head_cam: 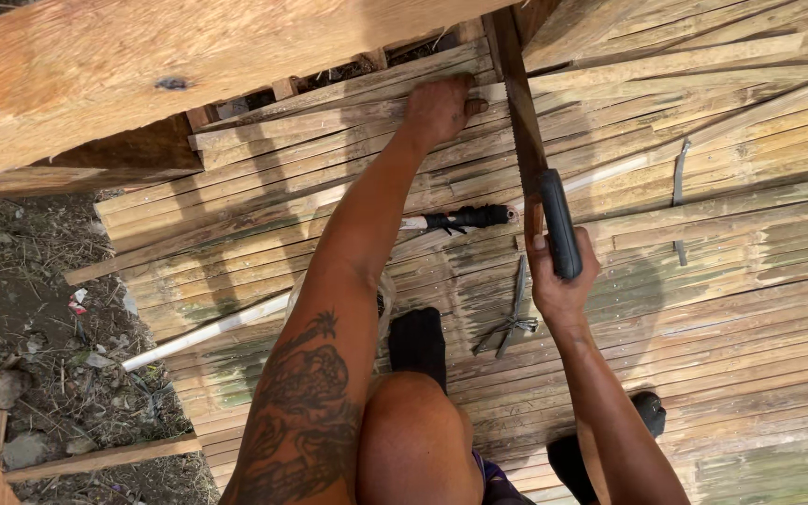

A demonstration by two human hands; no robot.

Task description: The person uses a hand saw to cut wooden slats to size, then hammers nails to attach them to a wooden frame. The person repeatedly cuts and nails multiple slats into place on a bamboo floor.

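The scene is lit by soft, even daylight, and no glare is seen. A broad shadow is cast across the bamboo slat floor [722, 309], darkest beneath the thick wooden beam [95, 75] at upper left. The beam's top face is brightly lit and slightly washed out. A fainter shadow is thrown on the slats around the right hand [561, 281]. Focus is held sharply across the middle of the view; the tattooed forearm [306, 421] and knee at the bottom edge are rendered softer. Straight slats are bowed slightly towards the edges by wide-angle distortion.
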